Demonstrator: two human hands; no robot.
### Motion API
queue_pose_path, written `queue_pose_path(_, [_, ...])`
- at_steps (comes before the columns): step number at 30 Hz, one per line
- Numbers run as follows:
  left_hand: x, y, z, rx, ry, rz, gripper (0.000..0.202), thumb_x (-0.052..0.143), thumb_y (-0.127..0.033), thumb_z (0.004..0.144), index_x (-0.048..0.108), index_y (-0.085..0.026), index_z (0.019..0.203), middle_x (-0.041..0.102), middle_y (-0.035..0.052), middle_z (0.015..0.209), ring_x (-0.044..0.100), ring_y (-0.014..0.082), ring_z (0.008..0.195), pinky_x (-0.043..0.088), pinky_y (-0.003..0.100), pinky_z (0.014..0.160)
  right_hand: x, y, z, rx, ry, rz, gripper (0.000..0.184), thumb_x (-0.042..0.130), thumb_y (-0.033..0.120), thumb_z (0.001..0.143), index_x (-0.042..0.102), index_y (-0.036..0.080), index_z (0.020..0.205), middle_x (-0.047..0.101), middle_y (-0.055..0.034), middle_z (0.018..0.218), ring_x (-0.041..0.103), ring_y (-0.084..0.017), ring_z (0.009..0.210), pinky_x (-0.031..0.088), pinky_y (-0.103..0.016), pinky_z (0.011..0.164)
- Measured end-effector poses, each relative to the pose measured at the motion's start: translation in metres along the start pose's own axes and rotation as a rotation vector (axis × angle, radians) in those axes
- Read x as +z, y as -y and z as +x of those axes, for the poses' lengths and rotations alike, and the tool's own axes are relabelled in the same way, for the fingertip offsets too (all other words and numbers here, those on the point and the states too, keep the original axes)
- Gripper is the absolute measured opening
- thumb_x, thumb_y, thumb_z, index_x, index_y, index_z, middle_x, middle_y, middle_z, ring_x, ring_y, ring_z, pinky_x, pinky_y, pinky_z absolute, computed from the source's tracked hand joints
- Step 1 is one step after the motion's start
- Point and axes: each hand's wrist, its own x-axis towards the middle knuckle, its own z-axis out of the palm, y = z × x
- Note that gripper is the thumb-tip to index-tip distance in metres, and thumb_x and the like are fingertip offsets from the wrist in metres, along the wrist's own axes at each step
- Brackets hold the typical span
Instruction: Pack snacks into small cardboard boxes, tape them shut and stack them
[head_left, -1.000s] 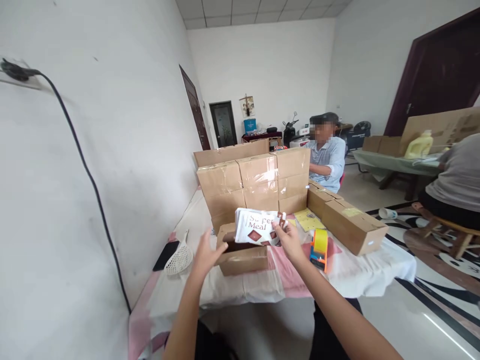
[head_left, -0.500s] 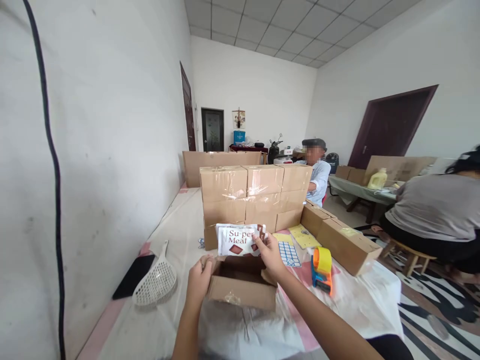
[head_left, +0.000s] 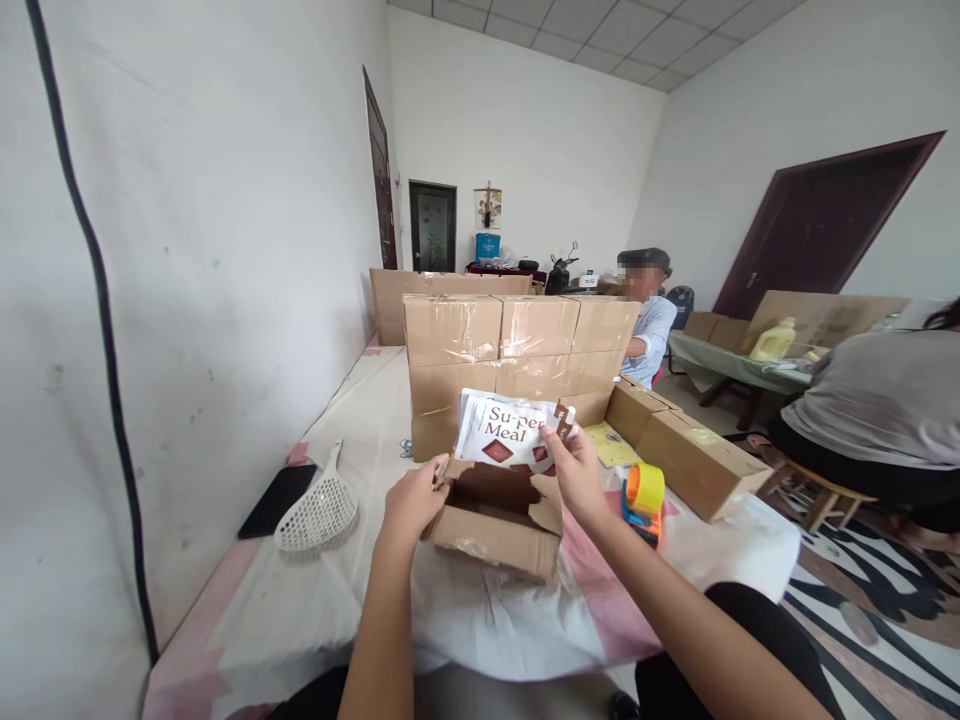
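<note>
An open cardboard box (head_left: 491,545) stands before me on the cloth-covered table, its dark inside showing. My left hand (head_left: 416,497) is closed on the box's left edge. White packets (head_left: 506,435) printed "Su-per Meal" with brown diamond shapes are pinched in my right hand (head_left: 576,475) at their right end. They are held above the back edge of the box, slightly tilted; more than one seems stacked there. The right hand's fingertips lie over the print, and the thumb is partly hidden.
Behind the box rises a wall of stacked cartons (head_left: 454,335). A yellow and blue tape dispenser (head_left: 643,503) and long cartons (head_left: 701,470) lie right. A white perforated scoop (head_left: 319,510) and a flat black object (head_left: 274,502) are left. One person (head_left: 649,325) sits beyond, another (head_left: 874,400) right.
The packets and my right hand have moved up and right, clear of more of the box opening. My left hand stays at the box's left edge. The view has tilted lower.
</note>
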Motion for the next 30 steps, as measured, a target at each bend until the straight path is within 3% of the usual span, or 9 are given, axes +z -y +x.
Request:
queue_pose_path(2, [0.002,-0.013,0.000,-0.039,-0.018,0.094,0.039,0.057,-0.043,0.086,0.074,-0.022,0.113,0.077,0.0168,0.105,0.071,0.0379,0.102,0.051,0.042,0.082,-0.008,0.005,-0.003,0.019,0.032,-0.001,0.041,0.070,0.059,0.086,0.058,0.020,0.079,0.062,0.0018,0.062,0.054,-0.012,0.051,0.044,-0.023,0.047])
queue_pose_path(4, [0.006,-0.023,0.000,-0.073,-0.032,0.133,0.042,0.053,-0.051,0.088,0.076,-0.018,0.100,0.076,0.0212,0.103,0.071,0.0399,0.100,0.050,0.042,0.079,-0.015,0.006,-0.005,0.015,0.053,-0.014,0.042,0.070,0.059,0.086,0.058,0.020,0.078,0.062,0.0018,0.061,0.054,-0.013,0.051,0.043,-0.024,0.048])
queue_pose_path(9, [0.015,-0.037,-0.001,-0.073,-0.031,0.167,0.039,0.064,-0.044,0.082,0.072,-0.031,0.117,0.078,0.0108,0.112,0.071,0.0342,0.105,0.049,0.036,0.079,-0.029,-0.010,-0.014,-0.027,0.019,-0.028,0.040,0.070,0.057,0.086,0.059,0.020,0.075,0.062,0.0007,0.063,0.055,-0.014,0.057,0.045,-0.026,0.055])
queue_pose_path(12, [0.023,-0.038,0.002,-0.129,-0.062,0.181,0.038,0.056,-0.047,0.086,0.074,-0.023,0.110,0.077,0.0167,0.109,0.071,0.0367,0.103,0.049,0.038,0.078,-0.032,-0.022,-0.022,0.002,-0.048,0.109,0.033,0.065,0.054,0.091,0.063,0.021,0.090,0.070,-0.0034,0.084,0.064,-0.018,0.074,0.053,-0.030,0.069])
queue_pose_path(14, [0.030,-0.037,0.005,-0.179,-0.076,0.174,0.044,0.051,-0.051,0.089,0.075,-0.017,0.104,0.077,0.0215,0.106,0.072,0.0384,0.100,0.050,0.039,0.075,-0.029,-0.024,-0.026,0.020,-0.057,0.164,0.031,0.062,0.053,0.093,0.063,0.022,0.099,0.072,-0.0059,0.097,0.067,-0.020,0.085,0.055,-0.032,0.077])
queue_pose_path(19, [0.042,-0.029,0.015,-0.206,-0.091,0.123,0.042,0.048,-0.042,0.092,0.073,-0.020,0.117,0.077,0.0180,0.115,0.071,0.0350,0.109,0.051,0.035,0.079,-0.009,-0.014,-0.020,0.001,0.035,0.119,0.032,0.064,0.054,0.090,0.062,0.022,0.089,0.067,-0.0022,0.079,0.061,-0.018,0.072,0.054,-0.030,0.068])
queue_pose_path(24, [0.045,-0.027,0.016,-0.210,-0.097,0.072,0.043,0.051,-0.046,0.090,0.073,-0.020,0.116,0.077,0.0190,0.116,0.070,0.0365,0.111,0.051,0.035,0.079,0.001,-0.033,-0.014,0.084,-0.007,0.156,0.033,0.061,0.052,0.088,0.064,0.020,0.094,0.070,-0.0035,0.089,0.064,-0.019,0.082,0.055,-0.030,0.075])
queue_pose_path(30, [0.049,-0.035,0.013,-0.254,-0.096,0.087,0.045,0.052,-0.055,0.088,0.074,-0.019,0.102,0.077,0.0208,0.111,0.071,0.0385,0.107,0.051,0.038,0.077,-0.044,-0.055,0.007,0.056,0.025,0.033,0.029,0.063,0.049,0.088,0.062,0.020,0.087,0.064,0.0005,0.073,0.058,-0.016,0.067,0.049,-0.027,0.062])
